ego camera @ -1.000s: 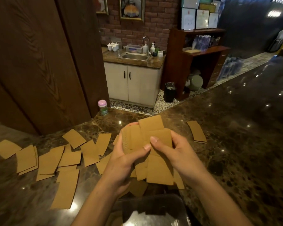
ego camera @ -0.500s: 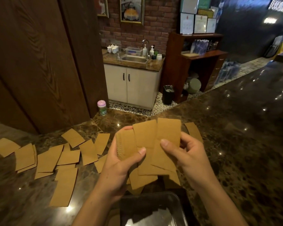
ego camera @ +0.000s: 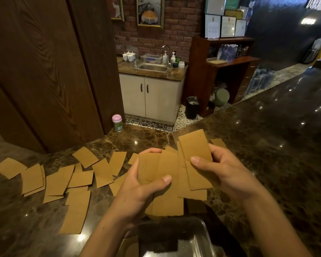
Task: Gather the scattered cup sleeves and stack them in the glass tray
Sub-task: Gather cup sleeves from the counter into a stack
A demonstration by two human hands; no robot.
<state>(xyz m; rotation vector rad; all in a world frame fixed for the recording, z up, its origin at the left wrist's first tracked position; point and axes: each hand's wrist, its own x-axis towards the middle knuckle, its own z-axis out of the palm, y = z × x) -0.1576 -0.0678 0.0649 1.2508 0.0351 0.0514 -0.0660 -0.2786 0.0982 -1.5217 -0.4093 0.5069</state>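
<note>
Nearest, the glass tray [ego camera: 205, 231]; just above it the left grip [ego camera: 143, 184] and right grip [ego camera: 224, 171] both pinch a fan of cup sleeves [ego camera: 168, 168]. They look like light, bendy card, likely to slip apart, so best squeezed by the edges. More scattered sleeves [ego camera: 57, 182] litter the desk [ego camera: 267, 164] beyond.

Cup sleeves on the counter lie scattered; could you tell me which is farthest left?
The sleeve by the picture's left edge; all other loose ones lie right of it.
</note>
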